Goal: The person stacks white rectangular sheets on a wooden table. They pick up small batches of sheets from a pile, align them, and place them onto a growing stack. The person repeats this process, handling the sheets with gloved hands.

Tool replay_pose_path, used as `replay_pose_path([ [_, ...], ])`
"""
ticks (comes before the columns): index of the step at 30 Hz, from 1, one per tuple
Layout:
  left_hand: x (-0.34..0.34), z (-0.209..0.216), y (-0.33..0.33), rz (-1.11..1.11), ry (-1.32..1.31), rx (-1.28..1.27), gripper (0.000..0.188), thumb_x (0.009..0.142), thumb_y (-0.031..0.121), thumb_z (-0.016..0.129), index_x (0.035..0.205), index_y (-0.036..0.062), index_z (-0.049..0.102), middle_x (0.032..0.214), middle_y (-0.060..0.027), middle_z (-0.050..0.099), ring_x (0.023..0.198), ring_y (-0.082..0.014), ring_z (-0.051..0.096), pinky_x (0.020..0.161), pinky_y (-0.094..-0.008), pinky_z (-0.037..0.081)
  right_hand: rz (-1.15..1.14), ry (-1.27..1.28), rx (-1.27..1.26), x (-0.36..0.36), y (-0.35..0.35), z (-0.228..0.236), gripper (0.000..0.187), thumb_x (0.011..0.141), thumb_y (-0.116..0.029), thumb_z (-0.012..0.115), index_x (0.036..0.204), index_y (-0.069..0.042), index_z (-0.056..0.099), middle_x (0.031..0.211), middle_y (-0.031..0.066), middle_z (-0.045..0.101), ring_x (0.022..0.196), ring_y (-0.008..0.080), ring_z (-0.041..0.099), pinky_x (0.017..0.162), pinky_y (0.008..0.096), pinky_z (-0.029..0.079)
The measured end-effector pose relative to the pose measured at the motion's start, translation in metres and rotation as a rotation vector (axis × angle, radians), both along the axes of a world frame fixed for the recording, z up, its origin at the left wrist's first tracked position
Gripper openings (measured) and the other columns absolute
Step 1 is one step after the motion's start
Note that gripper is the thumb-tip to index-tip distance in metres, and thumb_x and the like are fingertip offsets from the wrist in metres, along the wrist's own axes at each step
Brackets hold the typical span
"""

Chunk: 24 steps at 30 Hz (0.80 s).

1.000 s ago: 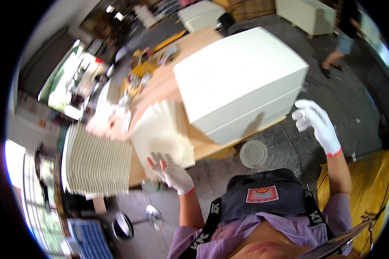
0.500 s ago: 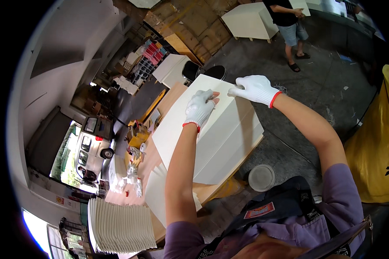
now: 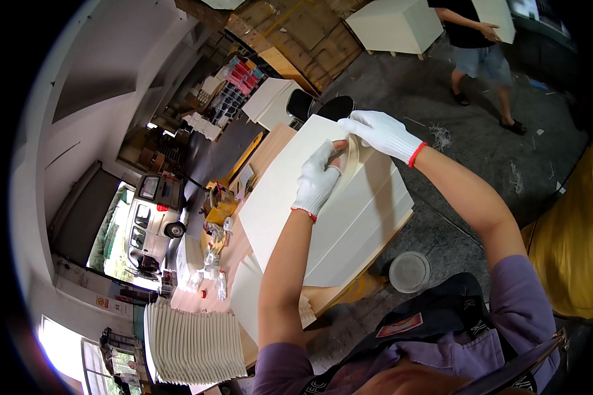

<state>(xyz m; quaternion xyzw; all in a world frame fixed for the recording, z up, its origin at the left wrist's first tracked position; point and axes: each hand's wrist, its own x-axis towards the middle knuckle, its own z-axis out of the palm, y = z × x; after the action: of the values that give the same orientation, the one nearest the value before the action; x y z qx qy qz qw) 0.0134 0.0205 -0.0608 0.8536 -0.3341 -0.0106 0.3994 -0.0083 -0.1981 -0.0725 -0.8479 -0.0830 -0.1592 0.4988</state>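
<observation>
Pinching curled sheets (image 3: pixel 353 157), my right grip (image 3: pixel 383 134) sat beside my left grip (image 3: pixel 318 176), whose closure I couldn't tell. They looked light, flexible, crease-prone, best held by the edge; their white stack (image 3: pixel 341 227) stood at my eleven o'clock on the tabletop (image 3: pixel 326 297).

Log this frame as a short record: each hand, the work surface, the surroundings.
Left hand: white-gloved, some fingertips bare, at curled sheet edges; hold unclear
Right hand: white-gloved, at the same edges; hold unclear
Work surface: wooden table bearing white stack and ribbed cream pile
Floor: round container
Background: co-worker holding white panel
</observation>
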Motion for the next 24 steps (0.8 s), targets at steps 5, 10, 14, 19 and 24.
replay_pose_path([
  [5, 0.004, -0.002, 0.002, -0.018, 0.053, -0.093, 0.038, 0.094, 0.002, 0.066, 0.131, 0.0022, 0.063, 0.127, -0.012, 0.069, 0.123, -0.0219, 0.064, 0.106, -0.0329, 0.048, -0.106, -0.193, 0.092, -0.002, 0.008, -0.024, 0.054, 0.106, -0.054, 0.038, 0.098, -0.007, 0.063, 0.091, 0.0194, 0.067, 0.092, 0.0404, 0.065, 0.079, 0.0462, 0.048],
  [10, 0.002, -0.003, -0.002, -0.009, 0.005, -0.015, 0.047, 0.089, 0.004, 0.074, 0.133, 0.0001, 0.059, 0.13, -0.0132, 0.066, 0.124, -0.0203, 0.062, 0.107, -0.0323, 0.046, -0.136, -0.271, 0.097, -0.002, 0.011, -0.033, 0.051, 0.108, -0.051, 0.036, 0.103, -0.009, 0.064, 0.095, 0.019, 0.069, 0.094, 0.0403, 0.066, 0.078, 0.0476, 0.049],
  [14, 0.005, -0.005, -0.001, -0.03, 0.001, -0.068, 0.045, 0.09, 0.005, 0.074, 0.133, 0.0022, 0.06, 0.128, -0.0136, 0.068, 0.125, -0.0221, 0.062, 0.108, -0.0331, 0.046, -0.142, -0.302, 0.089, 0.0, 0.01, -0.037, 0.05, 0.109, -0.051, 0.036, 0.104, -0.01, 0.064, 0.094, 0.0185, 0.068, 0.092, 0.0407, 0.066, 0.077, 0.0479, 0.048],
  [19, -0.005, -0.003, -0.002, -0.023, 0.04, -0.221, 0.039, 0.093, 0.007, 0.071, 0.131, 0.0076, 0.064, 0.124, -0.0145, 0.07, 0.118, -0.0208, 0.065, 0.101, -0.0315, 0.049, -0.132, -0.144, 0.012, -0.009, 0.01, -0.026, 0.049, 0.109, -0.051, 0.037, 0.099, -0.01, 0.061, 0.09, 0.0186, 0.067, 0.088, 0.0413, 0.065, 0.074, 0.0493, 0.048],
  [24, -0.007, 0.0, -0.004, 0.051, -0.111, 0.02, 0.034, 0.095, 0.009, 0.07, 0.129, 0.0085, 0.066, 0.102, -0.0093, 0.07, 0.089, -0.0128, 0.064, 0.079, -0.0282, 0.052, -0.14, -0.219, 0.033, 0.0, 0.009, -0.034, 0.05, 0.108, -0.053, 0.038, 0.103, -0.009, 0.062, 0.092, 0.019, 0.068, 0.089, 0.0405, 0.065, 0.076, 0.0488, 0.048],
])
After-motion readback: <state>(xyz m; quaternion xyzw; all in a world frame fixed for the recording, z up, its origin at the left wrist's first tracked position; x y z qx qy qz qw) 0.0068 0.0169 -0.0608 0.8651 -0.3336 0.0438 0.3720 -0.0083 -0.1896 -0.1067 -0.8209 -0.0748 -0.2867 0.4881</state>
